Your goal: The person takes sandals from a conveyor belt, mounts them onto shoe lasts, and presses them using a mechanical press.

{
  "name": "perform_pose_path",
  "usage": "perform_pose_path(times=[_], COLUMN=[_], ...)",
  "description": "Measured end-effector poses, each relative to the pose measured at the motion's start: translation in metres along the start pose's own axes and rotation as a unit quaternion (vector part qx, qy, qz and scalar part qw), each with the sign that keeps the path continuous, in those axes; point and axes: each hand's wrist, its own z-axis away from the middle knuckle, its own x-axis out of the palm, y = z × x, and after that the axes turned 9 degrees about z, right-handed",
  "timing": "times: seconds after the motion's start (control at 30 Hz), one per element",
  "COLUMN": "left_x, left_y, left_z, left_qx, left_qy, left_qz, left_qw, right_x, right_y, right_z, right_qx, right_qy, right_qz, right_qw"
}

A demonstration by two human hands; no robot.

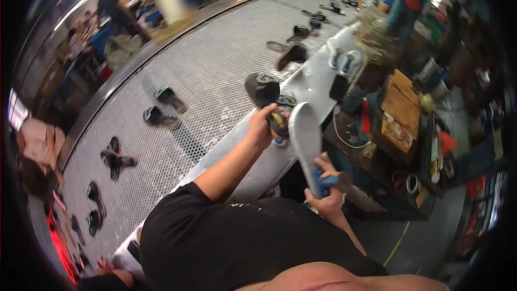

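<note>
My left hand (260, 128) is closed around a dark sandal (278, 124) with yellow marks on it, above the pale ledge beside the conveyor. My right hand (327, 186) grips the blue stem (326, 182) of a flat grey foot-shaped form (305, 134), which stands tilted upright with its broad end up. Sandal and form are close together; whether they touch I cannot tell. Just beyond my left hand, a black sandal (262, 90) sits at the belt's edge. Two pale foot-shaped pieces with blue parts (347, 64) lie farther along the ledge.
A wide mesh conveyor belt (210, 81) carries several dark sandals, including a pair (161, 117) at left. To my right, a cluttered bench holds a cardboard box (397, 110). A teal post (417, 5) rises beyond it. Other people are around the belt, one at the left edge (43, 143).
</note>
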Motion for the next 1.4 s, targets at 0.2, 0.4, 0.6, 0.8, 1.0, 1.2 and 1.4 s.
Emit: perform_pose_path(times=[0.2,0.4,0.6,0.8,1.0,1.2,1.4], left_x=[0.055,0.089,0.075,0.077,0.053,0.024,0.007], left_y=[-0.094,-0.157,-0.155,-0.154,-0.14,-0.124,-0.117], left_z=[0.036,0.018,0.029,0.036,0.039,0.046,0.028], left_qx=[0.0,-0.001,-0.125,-0.289,-0.305,-0.254,-0.261], left_qy=[-0.033,-0.225,-0.286,-0.356,-0.325,-0.28,-0.293], left_qz=[-0.258,-0.407,-0.452,-0.491,-0.472,-0.49,-0.476], left_qw=[0.966,0.885,0.835,0.741,0.761,0.785,0.787], right_x=[-0.014,-0.072,-0.172,-0.249,-0.24,-0.24,-0.221], right_y=[0.01,0.056,0.129,0.229,0.247,0.248,0.252], right_z=[-0.004,-0.009,-0.045,-0.104,-0.098,-0.104,-0.108], right_qx=[0.027,0.097,0.125,0.271,0.277,0.28,0.268], right_qy=[0.034,0.164,0.259,0.225,0.236,0.197,0.241], right_qz=[0.008,0.041,0.197,0.322,0.364,0.358,0.402], right_qw=[0.999,0.981,0.937,0.879,0.857,0.869,0.842])
